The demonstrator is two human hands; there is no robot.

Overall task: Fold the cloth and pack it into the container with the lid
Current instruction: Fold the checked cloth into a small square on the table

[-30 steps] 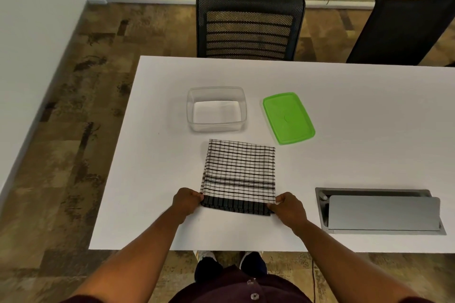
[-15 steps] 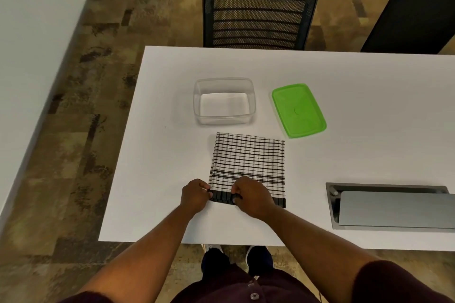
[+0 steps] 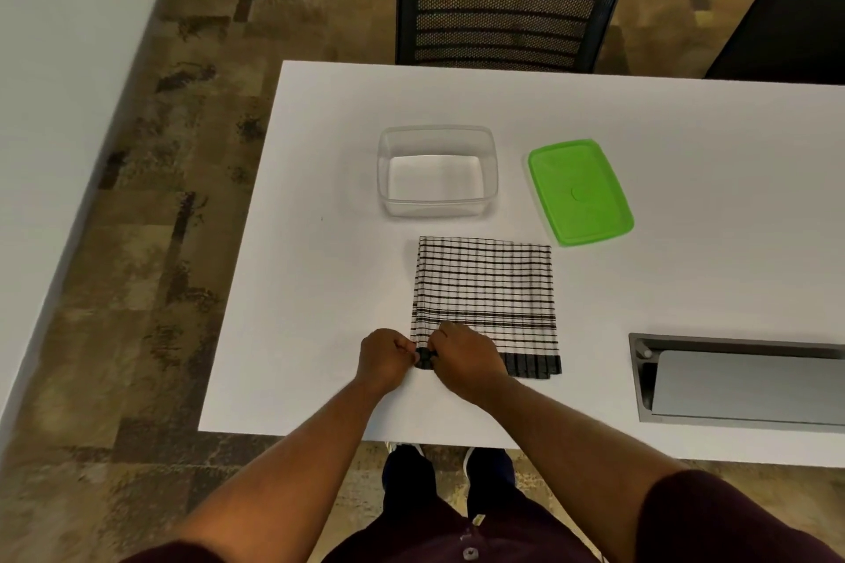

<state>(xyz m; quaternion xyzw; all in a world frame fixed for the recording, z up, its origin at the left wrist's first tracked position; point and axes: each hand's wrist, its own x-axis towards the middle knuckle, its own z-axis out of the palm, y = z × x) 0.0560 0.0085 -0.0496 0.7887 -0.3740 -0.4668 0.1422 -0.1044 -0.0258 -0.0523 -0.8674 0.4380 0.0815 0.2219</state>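
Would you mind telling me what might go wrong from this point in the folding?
Both hands, left hand and right hand, pinch only the cloth's near left corner, so a fold could skew the layers. Folded this wide, it may not fit the container. The lid lies close beside the cloth and could get nudged.

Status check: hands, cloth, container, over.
Both hands, left hand and right hand, pinching black-and-white checked cloth near-left corner. Clear plastic container empty, green lid beside it. Nothing blocking.

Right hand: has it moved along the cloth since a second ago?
Yes. The right hand slid left along the cloth's near edge, from its right corner to the left corner, now beside the left hand.
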